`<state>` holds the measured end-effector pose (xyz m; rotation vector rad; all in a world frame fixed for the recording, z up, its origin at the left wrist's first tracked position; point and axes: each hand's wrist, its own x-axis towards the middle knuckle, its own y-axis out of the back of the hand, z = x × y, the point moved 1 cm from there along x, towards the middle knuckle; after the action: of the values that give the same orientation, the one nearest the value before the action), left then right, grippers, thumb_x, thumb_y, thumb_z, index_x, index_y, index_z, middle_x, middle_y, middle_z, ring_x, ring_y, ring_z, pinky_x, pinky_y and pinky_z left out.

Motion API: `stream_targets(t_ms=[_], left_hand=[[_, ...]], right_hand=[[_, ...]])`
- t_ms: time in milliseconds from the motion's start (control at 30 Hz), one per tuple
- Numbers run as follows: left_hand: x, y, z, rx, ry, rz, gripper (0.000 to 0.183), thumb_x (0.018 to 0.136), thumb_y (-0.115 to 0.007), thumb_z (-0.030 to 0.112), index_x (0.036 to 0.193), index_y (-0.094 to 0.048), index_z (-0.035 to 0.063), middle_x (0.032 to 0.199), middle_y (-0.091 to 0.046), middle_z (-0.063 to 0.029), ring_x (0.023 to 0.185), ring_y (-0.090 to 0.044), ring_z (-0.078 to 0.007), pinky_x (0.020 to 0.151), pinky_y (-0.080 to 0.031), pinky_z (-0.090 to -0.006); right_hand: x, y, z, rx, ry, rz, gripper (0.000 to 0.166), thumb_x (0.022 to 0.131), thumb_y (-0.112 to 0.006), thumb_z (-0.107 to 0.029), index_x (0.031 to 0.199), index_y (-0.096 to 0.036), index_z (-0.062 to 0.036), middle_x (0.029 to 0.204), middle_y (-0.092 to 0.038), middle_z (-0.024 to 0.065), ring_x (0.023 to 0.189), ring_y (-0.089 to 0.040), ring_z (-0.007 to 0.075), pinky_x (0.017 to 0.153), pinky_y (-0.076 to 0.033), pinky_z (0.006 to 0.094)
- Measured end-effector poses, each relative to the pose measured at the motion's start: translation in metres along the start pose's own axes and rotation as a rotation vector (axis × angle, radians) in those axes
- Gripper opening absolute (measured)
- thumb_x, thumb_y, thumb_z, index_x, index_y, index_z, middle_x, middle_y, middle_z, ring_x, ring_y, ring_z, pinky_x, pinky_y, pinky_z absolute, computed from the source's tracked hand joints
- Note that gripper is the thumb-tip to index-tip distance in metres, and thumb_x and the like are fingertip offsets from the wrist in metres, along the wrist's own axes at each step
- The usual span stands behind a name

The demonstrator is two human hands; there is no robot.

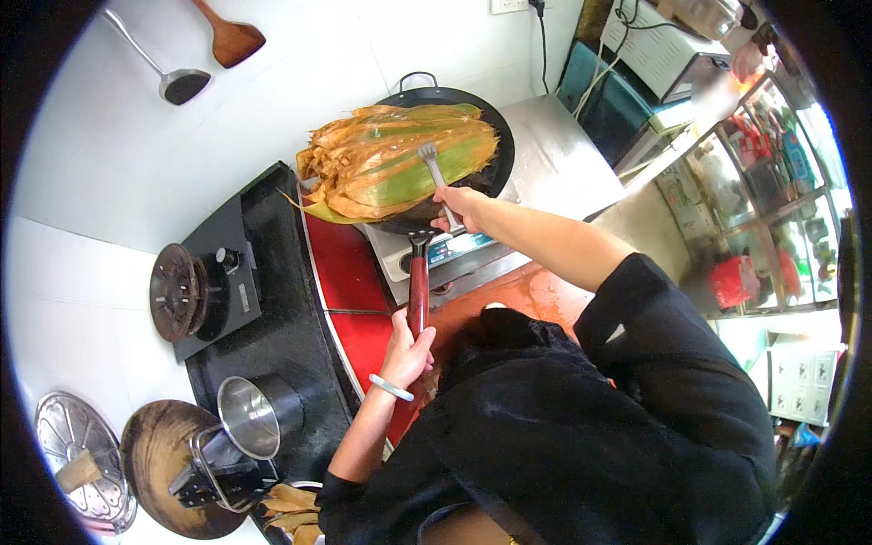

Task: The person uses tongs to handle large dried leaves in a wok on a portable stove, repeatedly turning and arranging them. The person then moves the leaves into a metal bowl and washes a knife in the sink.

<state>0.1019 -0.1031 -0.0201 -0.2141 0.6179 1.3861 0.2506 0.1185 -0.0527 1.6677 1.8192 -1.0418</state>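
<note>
A dark wok [503, 139] rests on an electric cooker [392, 253] and holds a heap of large leaves [402, 163], some brown, some green. My left hand [407, 349], with a pale bangle at the wrist, is closed around the wok's red-brown handle [419, 286]. In my right hand [460, 210] is a metal tool with a claw-like, pronged end [428, 153], which lies against the top leaves near the wok's right side. Part of the wok's floor shows dark beneath the leaves, close to my right hand.
A gas burner [178, 293] stands on the black counter at left, near a steel pot [251, 417], a round wooden board [160, 463] and more leaves [293, 507]. A steel table [558, 157] lies right of the wok. A metal ladle [184, 85] and wooden spatula [235, 42] hang on the wall.
</note>
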Motion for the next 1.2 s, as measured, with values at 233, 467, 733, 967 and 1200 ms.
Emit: stream_targets(t_ms=[233,467,733,967,1200], left_hand=[[0.003,0.003,-0.005,0.019,-0.046,-0.034,0.049,0.086,-0.053,0.019,0.12,-0.022,0.0029,0.072,-0.05,-0.008,0.045,-0.051,-0.0135,0.037,-0.044,-0.0274],[0.001,0.004,-0.003,0.082,-0.042,-0.05,0.049,0.086,-0.052,0.019,0.121,-0.022,0.0019,0.072,-0.051,-0.0089,0.044,-0.051,-0.0139,0.037,-0.044,-0.0272],[0.004,0.031,0.01,0.573,-0.153,-0.153,0.051,0.087,-0.049,0.036,0.119,-0.034,-0.0009,0.079,-0.056,-0.0187,0.07,-0.058,-0.0317,0.068,-0.047,-0.0404],[0.063,0.077,0.136,0.735,-0.657,0.109,0.017,0.081,-0.057,0.01,0.095,-0.058,0.0023,0.084,-0.06,-0.0133,0.075,-0.059,-0.0225,0.068,-0.047,-0.0302],[0.184,0.045,0.182,0.825,-0.592,-0.015,0.015,0.075,-0.058,0.009,0.088,-0.06,0.0022,0.084,-0.061,-0.0139,0.075,-0.06,-0.0255,0.068,-0.048,-0.0332]], right_hand=[[0.016,-0.001,-0.003,-0.06,0.096,0.051,0.025,0.082,-0.049,-0.024,0.094,-0.049,-0.0016,0.059,-0.049,0.0106,0.041,-0.048,0.0189,0.035,-0.039,0.0322],[0.034,0.005,-0.005,-0.111,0.207,0.156,0.034,0.076,-0.055,-0.029,0.075,-0.054,0.0056,0.055,-0.052,0.0112,0.042,-0.052,0.0196,0.038,-0.041,0.0346],[0.032,0.008,-0.016,-0.03,0.167,0.026,0.031,0.08,-0.052,-0.025,0.089,-0.051,0.0049,0.053,-0.051,0.0113,0.041,-0.049,0.0199,0.039,-0.039,0.0345],[0.011,0.022,-0.019,0.039,0.123,-0.099,0.022,0.078,-0.055,-0.017,0.073,-0.052,0.0036,0.056,-0.05,0.0108,0.044,-0.05,0.0193,0.04,-0.041,0.0333],[-0.005,0.04,-0.026,-0.005,0.149,-0.101,0.018,0.074,-0.058,-0.011,0.069,-0.051,0.0044,0.059,-0.049,0.0084,0.043,-0.048,0.0167,0.04,-0.038,0.0315]])
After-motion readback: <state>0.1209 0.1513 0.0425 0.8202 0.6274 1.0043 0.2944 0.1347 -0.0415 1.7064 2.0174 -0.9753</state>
